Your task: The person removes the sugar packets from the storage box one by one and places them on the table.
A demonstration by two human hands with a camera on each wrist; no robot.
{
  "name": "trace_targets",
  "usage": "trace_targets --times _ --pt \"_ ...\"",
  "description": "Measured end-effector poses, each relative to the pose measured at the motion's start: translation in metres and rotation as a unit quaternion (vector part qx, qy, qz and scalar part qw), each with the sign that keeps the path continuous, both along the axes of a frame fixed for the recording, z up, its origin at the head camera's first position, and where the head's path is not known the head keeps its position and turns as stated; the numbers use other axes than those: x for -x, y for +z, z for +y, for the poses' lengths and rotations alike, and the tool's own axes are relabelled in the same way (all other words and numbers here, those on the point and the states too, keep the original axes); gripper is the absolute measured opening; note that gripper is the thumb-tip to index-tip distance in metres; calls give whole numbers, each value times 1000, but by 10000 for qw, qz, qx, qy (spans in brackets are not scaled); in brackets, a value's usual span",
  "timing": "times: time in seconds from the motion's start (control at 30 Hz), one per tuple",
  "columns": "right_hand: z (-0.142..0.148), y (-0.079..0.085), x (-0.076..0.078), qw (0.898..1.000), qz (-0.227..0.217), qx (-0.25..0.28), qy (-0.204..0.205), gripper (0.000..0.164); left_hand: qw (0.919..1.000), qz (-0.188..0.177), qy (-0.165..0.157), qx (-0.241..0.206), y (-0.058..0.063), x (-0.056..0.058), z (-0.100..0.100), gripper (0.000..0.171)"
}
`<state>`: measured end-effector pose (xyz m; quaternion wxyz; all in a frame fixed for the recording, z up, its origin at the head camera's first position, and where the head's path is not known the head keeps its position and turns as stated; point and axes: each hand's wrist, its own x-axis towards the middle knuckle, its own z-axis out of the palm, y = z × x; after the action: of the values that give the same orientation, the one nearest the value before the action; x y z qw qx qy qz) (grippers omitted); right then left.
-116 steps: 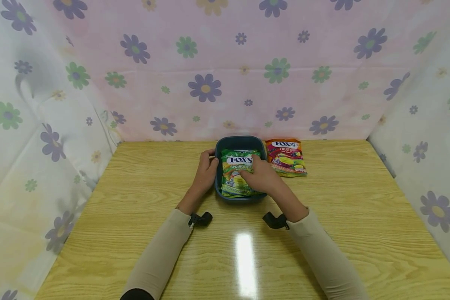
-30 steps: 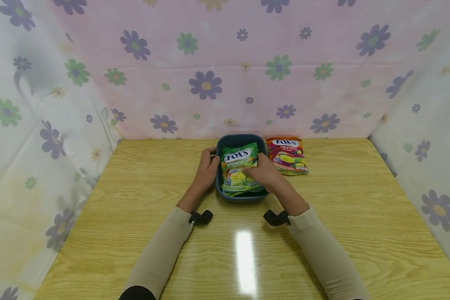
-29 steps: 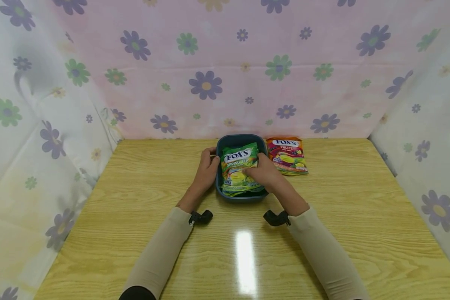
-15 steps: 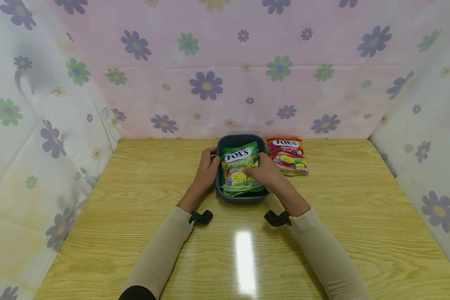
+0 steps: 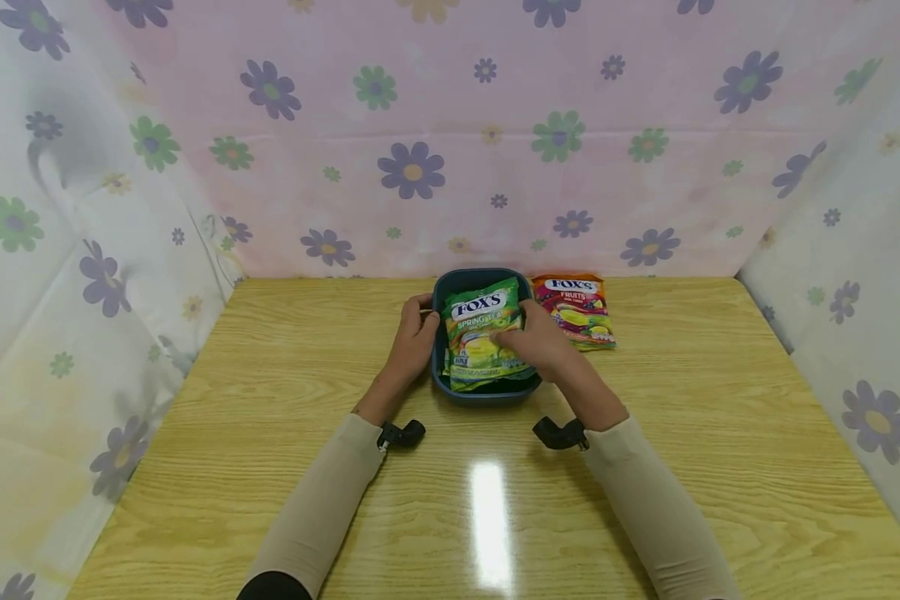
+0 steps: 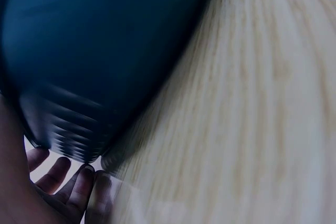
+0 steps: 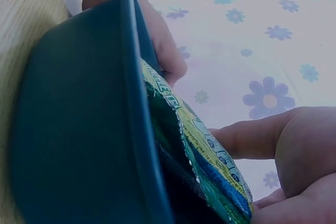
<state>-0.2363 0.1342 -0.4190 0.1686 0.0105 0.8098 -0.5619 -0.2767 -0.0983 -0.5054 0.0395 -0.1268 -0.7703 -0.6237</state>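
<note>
A dark teal plastic basket (image 5: pixel 483 400) stands on the table near the back. In it a green Fox's Spring Tea candy bag (image 5: pixel 482 333) leans up, its top end higher than in the earlier frames, with more green wrapper beneath. My right hand (image 5: pixel 546 340) pinches that bag at its right edge, thumb on the front. The right wrist view shows the bag (image 7: pixel 210 153) rising past the basket's rim (image 7: pixel 137 93). My left hand (image 5: pixel 411 337) holds the basket's left side, thumb at the rim. In the left wrist view its fingers (image 6: pixel 79 190) touch the slotted outer wall.
A red and orange Fox's Fruits candy bag (image 5: pixel 573 310) lies flat just right of the basket. Flowered cloth (image 5: pixel 450 225) hangs behind the table and along both sides. The wooden tabletop (image 5: pixel 307 358) reaches back to the cloth.
The right hand has gone from reaching over the bag to pinching its right edge. The bag has tilted, then shifted slightly right and up. The left hand has stayed at the basket.
</note>
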Motion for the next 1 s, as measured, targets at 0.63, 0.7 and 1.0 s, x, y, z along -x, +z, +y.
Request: trace_targets --times 0.63,0.7,1.0 --pt "23 20 0 9996 181 183 -98 74 9999 29 -123 -54 -1 2 -1 45" --pt "27 22 0 9997 162 120 -127 75 9999 3 -146 -33 0 3 0 46" --pt "44 29 1 9992 256 266 -155 73 9999 65 26 135 -4 3 -1 43"
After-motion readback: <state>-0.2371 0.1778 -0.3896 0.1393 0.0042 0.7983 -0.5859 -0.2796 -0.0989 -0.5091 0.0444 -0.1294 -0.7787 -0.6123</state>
